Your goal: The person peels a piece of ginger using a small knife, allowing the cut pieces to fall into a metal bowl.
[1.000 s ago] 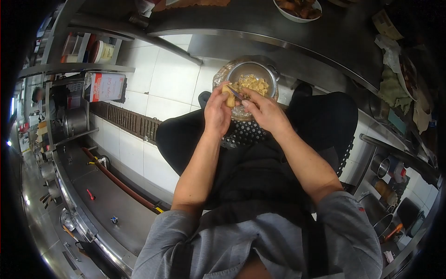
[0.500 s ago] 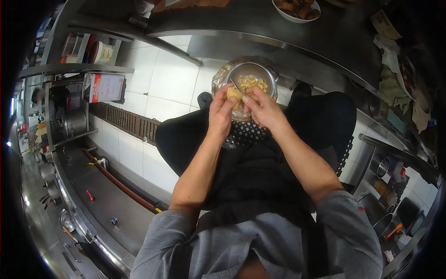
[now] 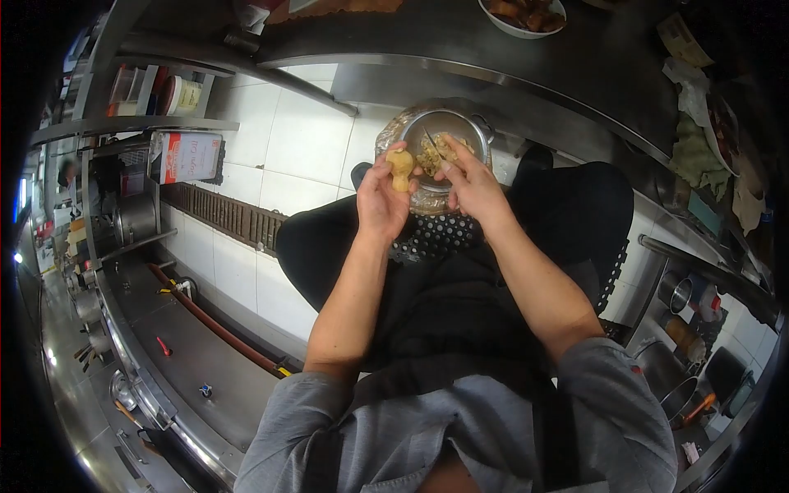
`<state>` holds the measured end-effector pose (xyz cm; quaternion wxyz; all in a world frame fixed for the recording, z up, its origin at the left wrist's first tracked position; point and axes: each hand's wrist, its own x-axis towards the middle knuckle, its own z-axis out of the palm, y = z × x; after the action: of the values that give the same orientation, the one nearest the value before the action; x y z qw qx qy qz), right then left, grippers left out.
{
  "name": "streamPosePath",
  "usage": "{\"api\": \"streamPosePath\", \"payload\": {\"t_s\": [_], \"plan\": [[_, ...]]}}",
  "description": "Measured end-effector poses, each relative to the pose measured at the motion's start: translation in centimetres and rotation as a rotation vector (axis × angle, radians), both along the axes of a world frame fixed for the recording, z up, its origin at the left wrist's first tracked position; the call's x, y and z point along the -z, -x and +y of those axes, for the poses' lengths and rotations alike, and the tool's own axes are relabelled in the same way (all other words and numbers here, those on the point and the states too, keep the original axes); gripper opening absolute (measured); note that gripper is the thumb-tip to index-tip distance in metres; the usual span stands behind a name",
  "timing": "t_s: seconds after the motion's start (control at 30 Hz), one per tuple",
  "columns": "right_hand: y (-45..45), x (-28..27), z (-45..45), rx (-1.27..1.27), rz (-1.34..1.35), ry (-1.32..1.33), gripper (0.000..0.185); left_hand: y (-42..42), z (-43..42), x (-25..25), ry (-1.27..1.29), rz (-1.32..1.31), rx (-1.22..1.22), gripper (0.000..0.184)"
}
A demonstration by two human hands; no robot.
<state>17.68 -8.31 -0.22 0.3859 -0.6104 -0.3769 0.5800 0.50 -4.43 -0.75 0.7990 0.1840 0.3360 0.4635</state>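
A knobbly yellow-tan root piece (image 3: 401, 168) lies in my left hand (image 3: 382, 197), with the fingers curled round it. My right hand (image 3: 477, 191) grips a small knife (image 3: 431, 140) just to the right, its thin blade pointing up and left, apart from the root. Beneath and beyond both hands stands a round metal bowl (image 3: 471, 125) with yellowish chopped pieces (image 3: 429, 156) in it. The right fingers cover part of these pieces. The bowl sits over something wrapped in clear plastic (image 3: 390, 135), between my knees.
A steel counter (image 3: 394, 45) runs across the front, bearing a white bowl (image 3: 526, 33) of brown food. At left are a red-and-white tin (image 3: 189, 157), a floor drain grate (image 3: 222, 215) and a low steel surface (image 3: 205, 353). Pots (image 3: 674, 292) stand at right.
My right hand and the knife have moved away from the root, toward the right. In my left hand the root has turned, and its knobbly length now shows.
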Motion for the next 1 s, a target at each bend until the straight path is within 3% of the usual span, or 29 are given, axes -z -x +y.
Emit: {"api": "streamPosePath", "payload": {"t_s": [0.1, 0.23, 0.3, 0.4, 1.0], "plan": [[0.4, 0.8, 0.1, 0.001, -0.029, -0.11, 0.054, 0.0, -0.1, 0.3, 0.049, -0.01, -0.004, 0.041], [0.3, 0.2, -0.2, 0.02, -0.072, -0.022, 0.048, -0.4, -0.3, -0.5, 0.078, 0.034, -0.003, 0.036], [0.7, 0.6, -0.7, -0.074, -0.186, -0.339, 0.046, -0.5, -0.5, -0.5, 0.111, 0.011, -0.031, 0.034], [1.0, -0.4, -1.4, -0.137, -0.283, -0.452, 0.043, -0.4, -0.6, -0.1, 0.119, -0.04, -0.029, 0.032], [1.4, -0.6, -1.4, -0.12, -0.347, -0.454, 0.039, -0.9, -1.2, 0.0, 0.109, -0.015, -0.073, 0.025]]}}
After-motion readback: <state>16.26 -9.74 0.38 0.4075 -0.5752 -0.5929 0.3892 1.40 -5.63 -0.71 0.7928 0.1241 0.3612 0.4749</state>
